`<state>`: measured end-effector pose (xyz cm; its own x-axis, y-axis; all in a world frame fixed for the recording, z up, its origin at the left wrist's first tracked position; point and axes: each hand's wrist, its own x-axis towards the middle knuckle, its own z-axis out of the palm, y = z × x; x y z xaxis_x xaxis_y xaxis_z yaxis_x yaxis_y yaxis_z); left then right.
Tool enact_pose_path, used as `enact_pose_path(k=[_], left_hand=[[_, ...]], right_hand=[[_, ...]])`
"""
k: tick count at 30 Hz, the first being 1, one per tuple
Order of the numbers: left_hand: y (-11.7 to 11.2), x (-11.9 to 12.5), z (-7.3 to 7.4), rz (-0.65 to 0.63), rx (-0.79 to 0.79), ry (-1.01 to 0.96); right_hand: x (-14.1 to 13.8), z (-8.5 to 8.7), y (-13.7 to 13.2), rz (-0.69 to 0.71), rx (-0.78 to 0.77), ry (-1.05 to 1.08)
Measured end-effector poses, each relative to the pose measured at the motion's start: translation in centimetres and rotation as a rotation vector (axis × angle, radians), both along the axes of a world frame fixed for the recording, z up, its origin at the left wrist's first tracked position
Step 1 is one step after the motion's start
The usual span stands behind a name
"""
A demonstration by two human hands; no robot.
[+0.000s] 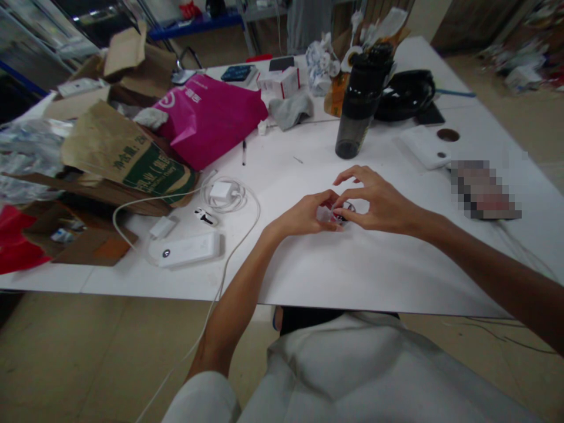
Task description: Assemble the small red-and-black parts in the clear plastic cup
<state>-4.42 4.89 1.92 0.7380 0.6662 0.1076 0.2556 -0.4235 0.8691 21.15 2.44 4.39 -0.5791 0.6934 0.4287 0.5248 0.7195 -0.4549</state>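
Observation:
My left hand (308, 215) curls its thumb and fingers around a small red, black and whitish object (338, 217) just above the white table (304, 270). From the other side, my right hand (374, 200) pinches the same object between thumb and forefinger, its other fingers raised and bent. A rounded dark-and-white edge shows between the right thumb and forefinger. Fingers cover most of the object, so its kind is unclear. Behind the hands stands a dark drinking bottle (359, 108).
At left lie a white power bank (190, 249), a coiled white cable (238, 197), a cardboard box (92, 238) and a paper sack (118, 150). Behind are a magenta bag (211, 117), a pen (244, 151) and a grey cloth (291, 110). A pixelated device (484, 188) lies at right.

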Motion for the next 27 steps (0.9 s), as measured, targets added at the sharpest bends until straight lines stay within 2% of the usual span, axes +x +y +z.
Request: enact_pose_path(k=[27], left_hand=[[0.14,0.08,-0.24,-0.015,-0.026,-0.028]], right_hand=[[-0.07,0.26,-0.03,0.011,-0.018,-0.019]])
